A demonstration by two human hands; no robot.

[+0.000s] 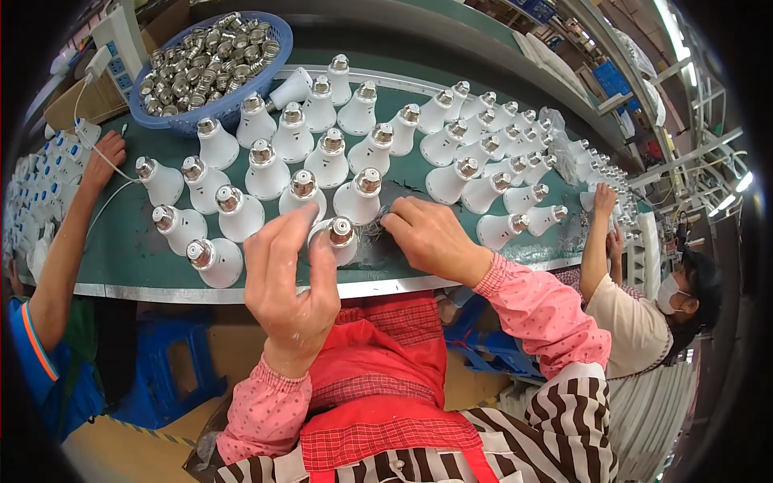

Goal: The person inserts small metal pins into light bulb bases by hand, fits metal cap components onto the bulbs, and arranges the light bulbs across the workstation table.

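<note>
Several white LED bulbs with silver screw caps stand on the green worktable (129,258). My left hand (286,282) is raised over the table's front edge, thumb and fingers apart. Its thumb tip is right beside the nearest bulb (345,248), perhaps touching it. Another bulb (303,193) stands just beyond the fingertips. My right hand (431,237) rests low on the table, thumb and forefinger pressed together. Next to those fingertips lie fine wire bits (372,229); what the pinch holds is too small to tell.
A blue basket (282,36) full of metal screw caps stands at the back left. More bulbs (499,229) fill the right side. A co-worker's arm (72,233) reaches in at left past a white cable (113,193); another masked co-worker (636,314) works at right.
</note>
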